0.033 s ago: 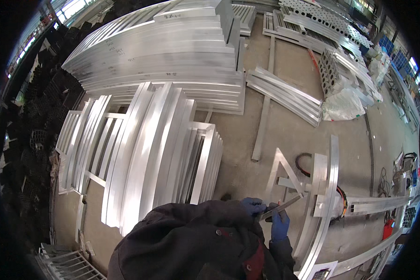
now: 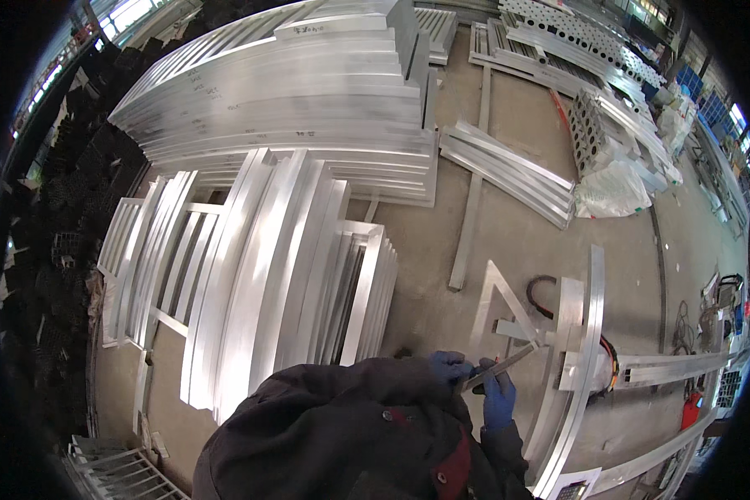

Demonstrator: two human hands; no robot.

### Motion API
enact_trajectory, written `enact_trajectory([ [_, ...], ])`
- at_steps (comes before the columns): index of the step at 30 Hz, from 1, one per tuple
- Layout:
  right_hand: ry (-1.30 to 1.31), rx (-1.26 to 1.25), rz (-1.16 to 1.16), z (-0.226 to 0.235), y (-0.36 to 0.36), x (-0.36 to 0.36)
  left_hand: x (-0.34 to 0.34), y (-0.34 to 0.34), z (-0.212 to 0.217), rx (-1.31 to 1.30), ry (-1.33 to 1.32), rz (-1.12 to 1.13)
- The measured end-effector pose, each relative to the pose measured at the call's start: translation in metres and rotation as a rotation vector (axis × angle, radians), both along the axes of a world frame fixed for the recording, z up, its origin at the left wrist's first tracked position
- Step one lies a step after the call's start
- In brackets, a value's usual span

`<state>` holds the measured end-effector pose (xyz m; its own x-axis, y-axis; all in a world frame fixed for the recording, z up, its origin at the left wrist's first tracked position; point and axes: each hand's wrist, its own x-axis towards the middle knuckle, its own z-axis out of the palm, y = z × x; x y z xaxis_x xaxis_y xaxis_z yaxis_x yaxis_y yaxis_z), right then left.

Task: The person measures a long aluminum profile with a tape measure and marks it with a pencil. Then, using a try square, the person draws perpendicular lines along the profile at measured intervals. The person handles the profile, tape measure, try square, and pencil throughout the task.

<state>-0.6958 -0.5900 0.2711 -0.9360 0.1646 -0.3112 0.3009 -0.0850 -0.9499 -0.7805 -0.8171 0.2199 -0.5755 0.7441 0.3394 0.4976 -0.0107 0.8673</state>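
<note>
A triangular metal set square [image 2: 517,310] with a thick base bar is held out in front of me, its point facing away. My right hand [image 2: 498,402], in a blue glove, is closed around the base bar. My left hand [image 2: 450,365], also blue-gloved, is curled at the near end of the same bar, its fingers partly hidden by my dark sleeve. A small red tip [image 2: 497,360] shows between the hands; what it belongs to is too small to tell. Just right of the square stands a frame of aluminium bars [image 2: 590,333].
Stacked aluminium frames [image 2: 254,258] stand close on my left, with a larger stack of panels [image 2: 300,92] behind. Loose profiles [image 2: 508,171] lie on the floor ahead beside a white plastic bag [image 2: 612,192]. A dark cable [image 2: 542,296] curls near the square.
The set square has shifted slightly to the left and away from me. Both hands keep nearly the same place and grip.
</note>
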Motion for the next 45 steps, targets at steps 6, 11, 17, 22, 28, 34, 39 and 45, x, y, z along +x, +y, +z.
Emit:
enact_trajectory([
  [6, 0.037, 0.226, 0.215, -0.009, -0.022, -0.104, -0.107, -0.058, 0.062, 0.006, -1.054, 0.485],
  [11, -0.068, 0.32, 0.356, -0.048, 0.003, -0.15, -0.256, -0.117, 0.087, 0.145, -0.85, 0.813],
  [17, -0.154, 0.436, 0.384, -0.083, 0.051, -0.193, -0.495, -0.209, 0.207, 0.497, -0.312, 0.992],
  [22, 0.022, 0.572, 0.42, -0.083, 0.09, -0.266, -0.683, -0.279, 0.313, 0.477, -0.39, 1.003],
  [28, -0.078, 0.598, 0.258, -0.046, 0.118, -0.342, -0.871, -0.377, 0.32, -0.356, 0.196, 0.915],
  [34, -0.137, 0.727, 0.121, -0.054, 0.107, -0.348, -1.016, -0.364, 0.311, -0.697, 0.776, 0.998],
  [39, 0.102, 0.985, 0.241, -0.077, 0.08, -0.35, -1.05, -0.273, 0.245, -0.86, 0.589, 1.05],
  [45, -0.374, 0.56, -0.075, -0.071, 0.066, -0.332, -1.019, -0.23, 0.161, -1.016, 0.521, 0.981],
])
